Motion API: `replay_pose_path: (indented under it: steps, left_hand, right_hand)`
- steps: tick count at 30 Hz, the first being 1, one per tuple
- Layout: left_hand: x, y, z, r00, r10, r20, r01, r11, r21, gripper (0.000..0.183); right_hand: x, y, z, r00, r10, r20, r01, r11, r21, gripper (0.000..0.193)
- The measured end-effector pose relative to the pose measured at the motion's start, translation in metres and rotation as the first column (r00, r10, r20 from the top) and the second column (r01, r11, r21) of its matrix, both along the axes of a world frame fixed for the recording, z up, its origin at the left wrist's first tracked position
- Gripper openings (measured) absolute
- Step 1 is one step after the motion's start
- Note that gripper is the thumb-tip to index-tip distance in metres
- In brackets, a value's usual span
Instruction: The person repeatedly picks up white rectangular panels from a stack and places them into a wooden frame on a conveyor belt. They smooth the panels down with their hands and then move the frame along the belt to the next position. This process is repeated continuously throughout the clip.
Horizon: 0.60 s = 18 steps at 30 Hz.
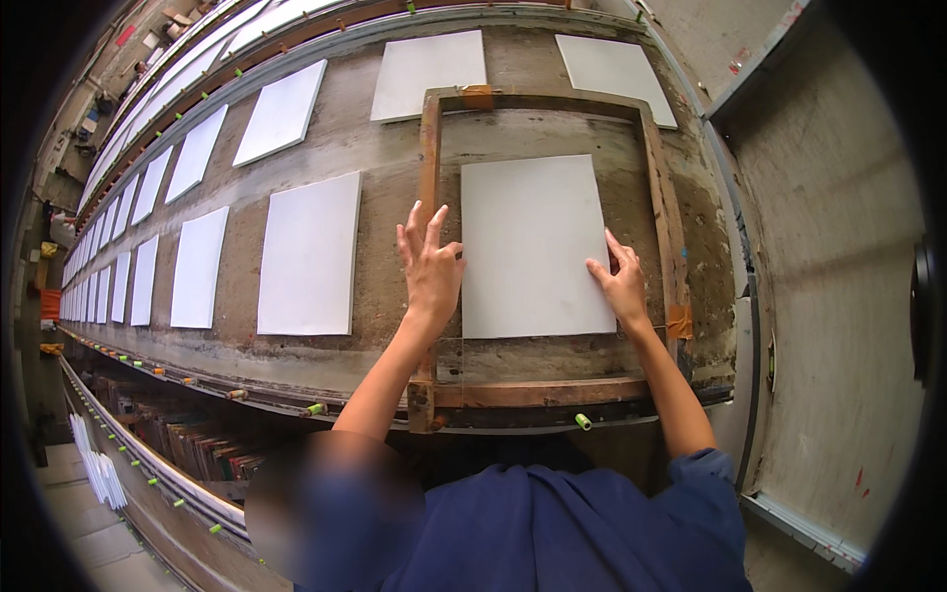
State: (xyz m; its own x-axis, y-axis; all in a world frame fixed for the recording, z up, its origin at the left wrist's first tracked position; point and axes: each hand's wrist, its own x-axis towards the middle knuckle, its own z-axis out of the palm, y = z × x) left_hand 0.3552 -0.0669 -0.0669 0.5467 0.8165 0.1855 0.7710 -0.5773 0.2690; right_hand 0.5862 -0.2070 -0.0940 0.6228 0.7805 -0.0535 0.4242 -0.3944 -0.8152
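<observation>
A white rectangular panel (533,252) lies inside a worn wooden frame (533,395) on the long stained table. At its left edge is my left hand (431,271), with several fingers stretched up and apart. The curled thumb and forefinger of that hand come against or very near the edge. My right hand (621,281) grips the panel's right edge, its thumb lying over the white face and its fingers along the side. The frame's bars surround the panel and part of both hands. Orange-brown tape (681,322) wraps the right bar.
More white panels lie in two rows along the table, such as one just left of the frame (309,255) and one behind it (431,74). Small green-ended pegs (583,422) stick out along the near rail. A grey wall (838,247) rises at right.
</observation>
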Motion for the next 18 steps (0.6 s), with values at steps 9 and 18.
replay_pose_path:
  steps: [9,18]
  left_hand:
    - [-0.001,-0.004,-0.016,0.998,-0.054,-0.017,0.055,0.995,0.083,0.008]
    - [0.023,-0.046,-0.019,0.874,-0.076,-0.479,0.039,0.995,-0.087,0.086]
  right_hand:
    - [-0.006,-0.003,-0.01,0.977,0.006,0.213,-0.001,1.0,-0.026,0.06]
    - [-0.022,0.005,-0.023,0.592,0.28,0.756,-0.111,0.957,-0.268,0.06]
